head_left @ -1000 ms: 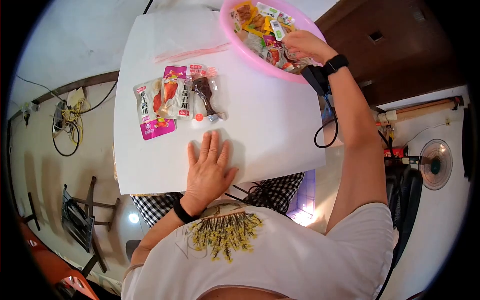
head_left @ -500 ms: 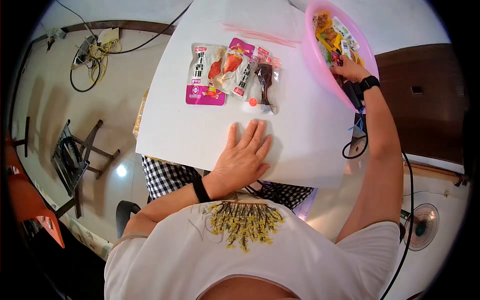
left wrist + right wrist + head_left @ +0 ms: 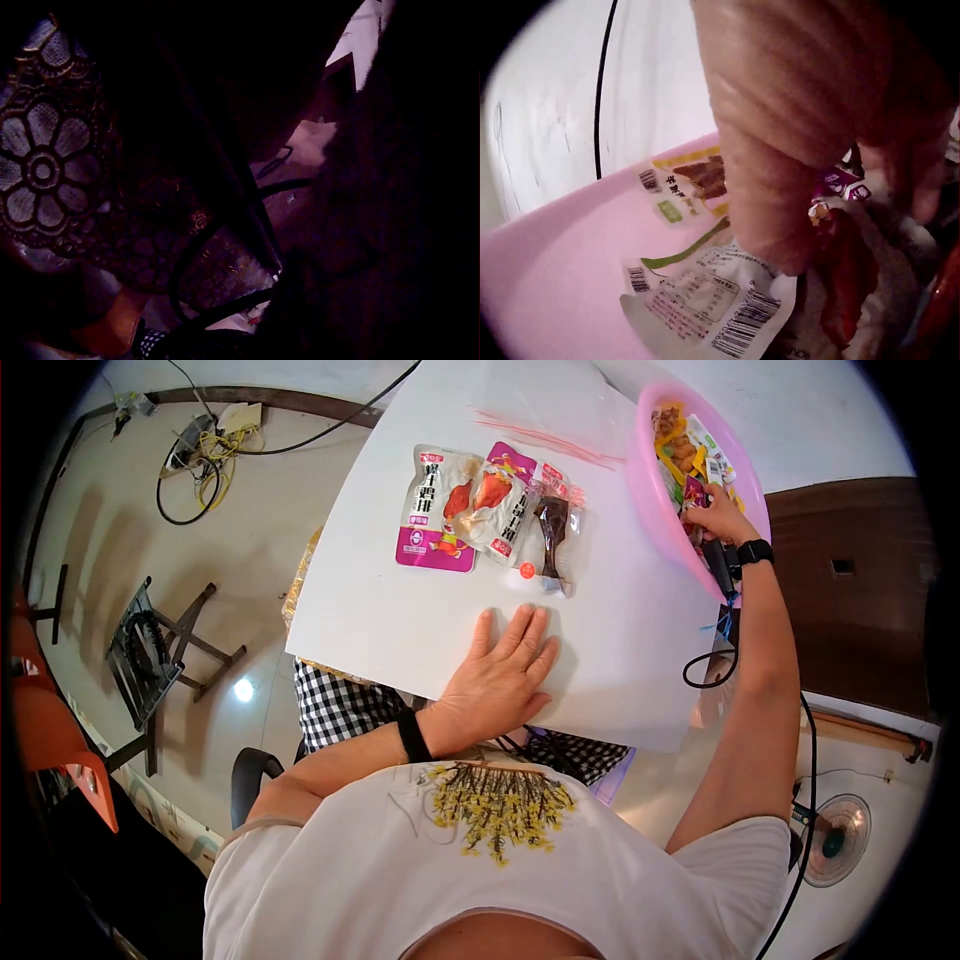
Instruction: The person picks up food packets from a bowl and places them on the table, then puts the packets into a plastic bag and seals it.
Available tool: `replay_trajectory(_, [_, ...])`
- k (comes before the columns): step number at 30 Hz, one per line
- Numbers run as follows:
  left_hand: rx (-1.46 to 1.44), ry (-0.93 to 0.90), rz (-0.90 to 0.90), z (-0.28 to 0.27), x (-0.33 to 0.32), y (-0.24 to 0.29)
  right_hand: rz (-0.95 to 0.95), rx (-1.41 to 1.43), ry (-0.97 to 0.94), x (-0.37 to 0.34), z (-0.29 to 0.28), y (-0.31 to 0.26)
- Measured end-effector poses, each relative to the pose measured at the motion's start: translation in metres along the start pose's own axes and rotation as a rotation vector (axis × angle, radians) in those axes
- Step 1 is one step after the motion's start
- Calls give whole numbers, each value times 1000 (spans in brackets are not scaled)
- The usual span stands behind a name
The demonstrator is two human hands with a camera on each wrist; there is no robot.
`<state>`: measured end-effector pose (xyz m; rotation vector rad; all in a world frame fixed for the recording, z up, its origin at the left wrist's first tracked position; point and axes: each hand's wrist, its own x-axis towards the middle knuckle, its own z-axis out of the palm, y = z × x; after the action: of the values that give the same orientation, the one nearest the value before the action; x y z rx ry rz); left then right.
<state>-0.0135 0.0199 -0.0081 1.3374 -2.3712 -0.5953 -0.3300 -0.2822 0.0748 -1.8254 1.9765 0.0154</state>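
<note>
My left hand (image 3: pixel 500 685) rests palm down on the white tabletop (image 3: pixel 620 650), fingers straight. Just beyond its fingertips lie several sealed snack packets: a white and purple packet (image 3: pixel 430 540) at the left, another white packet (image 3: pixel 497 505) overlapping it, and a clear packet with a dark drumstick (image 3: pixel 550 532) at the right. My right hand (image 3: pixel 722 518) reaches into a pink basin (image 3: pixel 655 510) of packets. In the right wrist view its thumb and fingers grip a purple and white snack packet (image 3: pixel 847 262) with red meat on it. A barcoded packet (image 3: pixel 712 307) lies beside the thumb.
Yellow-edged packets (image 3: pixel 680 450) fill the basin's far part. A flat clear plastic bag with red strips (image 3: pixel 545 440) lies at the table's back. A black cable (image 3: pixel 715 682) hangs from the right wrist. Flower-patterned cloth (image 3: pixel 45 172) shows below the table in the dark left wrist view.
The head view has turned, so table and basin sit further right in it. Inside the basin, my right hand has moved onto the purple packet. My left hand stays flat.
</note>
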Motion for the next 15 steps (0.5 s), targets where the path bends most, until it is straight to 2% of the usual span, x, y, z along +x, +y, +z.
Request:
replay_trajectory(4, [1,-4,-2,-2,1,0,-81,1,32,2,1,5])
replay_trajectory(7, [8,-1,-2,-3,0,0,-63,12,3,3,0,2])
replay_trajectory(12, [19,14,6,-3,-1,0,-144,-154,99,9,3,5])
replay_trajectory(15, [23,8,8,-4,-1,-1,-91,-118,68,-7,-1,-16])
